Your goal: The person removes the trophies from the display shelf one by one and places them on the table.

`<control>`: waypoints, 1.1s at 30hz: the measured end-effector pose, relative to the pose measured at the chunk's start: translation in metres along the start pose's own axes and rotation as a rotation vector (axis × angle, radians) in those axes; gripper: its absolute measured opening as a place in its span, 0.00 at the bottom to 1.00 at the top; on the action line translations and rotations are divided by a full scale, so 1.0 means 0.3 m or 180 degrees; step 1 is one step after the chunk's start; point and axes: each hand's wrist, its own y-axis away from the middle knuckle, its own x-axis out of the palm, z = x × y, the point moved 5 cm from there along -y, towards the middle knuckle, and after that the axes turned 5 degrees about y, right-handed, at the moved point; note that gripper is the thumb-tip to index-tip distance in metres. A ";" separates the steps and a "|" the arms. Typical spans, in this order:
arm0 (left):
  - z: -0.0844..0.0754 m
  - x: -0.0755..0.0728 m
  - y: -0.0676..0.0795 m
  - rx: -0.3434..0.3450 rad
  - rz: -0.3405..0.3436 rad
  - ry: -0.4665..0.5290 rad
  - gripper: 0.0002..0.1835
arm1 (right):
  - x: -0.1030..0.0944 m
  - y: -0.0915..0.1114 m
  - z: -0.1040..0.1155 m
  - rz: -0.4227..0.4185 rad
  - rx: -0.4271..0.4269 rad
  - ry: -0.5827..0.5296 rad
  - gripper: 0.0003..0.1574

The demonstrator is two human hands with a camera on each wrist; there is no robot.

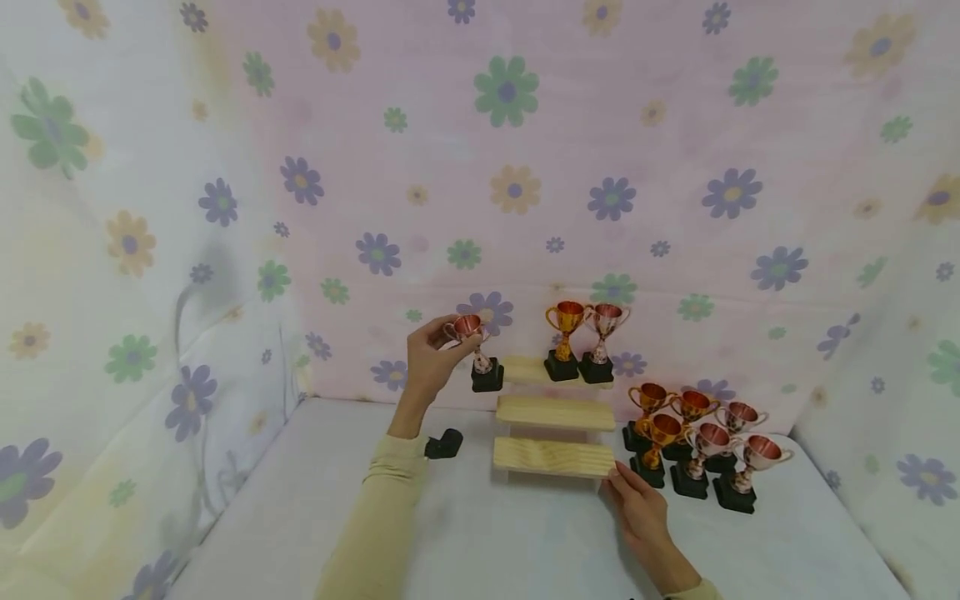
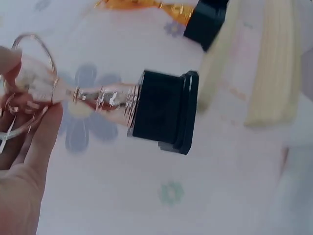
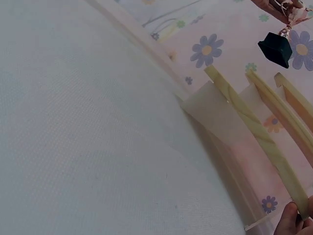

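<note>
My left hand (image 1: pixel 431 362) grips a rose-gold trophy (image 1: pixel 482 360) by its cup, just off the left end of the top step of a three-tier wooden display stand (image 1: pixel 555 457). The trophy's black square base (image 2: pixel 164 107) is free of the fingers in the left wrist view. My right hand (image 1: pixel 643 515) pinches the right front corner of the stand's lowest board, with fingertips (image 3: pixel 288 218) at the board's end in the right wrist view. A gold trophy (image 1: pixel 563 340) and another rose-gold trophy (image 1: pixel 601 342) stand side by side toward the right of the top step.
Right of the stand, several gold and rose-gold trophies (image 1: pixel 696 462) stand close together on the white tabletop (image 1: pixel 517 542). A small black object (image 1: pixel 444 443) lies left of the stand. Flowered cloth (image 1: pixel 420 125) hangs behind and at both sides.
</note>
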 end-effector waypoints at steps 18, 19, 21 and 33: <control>0.362 -0.072 0.132 -0.0659 0.0046 -0.0270 0.24 | -0.004 -0.005 -0.003 -0.0023 -0.0044 -0.0003 0.33; 0.372 -0.074 0.135 -0.0653 0.0023 -0.0256 0.25 | -0.003 -0.004 -0.003 -0.0012 -0.0044 -0.0004 0.33; 0.387 -0.074 0.136 -0.0660 -0.0004 -0.0241 0.25 | -0.002 -0.004 -0.004 -0.0007 -0.0044 -0.0007 0.34; 0.423 -0.033 0.125 -0.0958 0.0113 -0.0282 0.23 | -0.012 -0.015 -0.010 -0.0046 -0.0025 -0.0012 0.33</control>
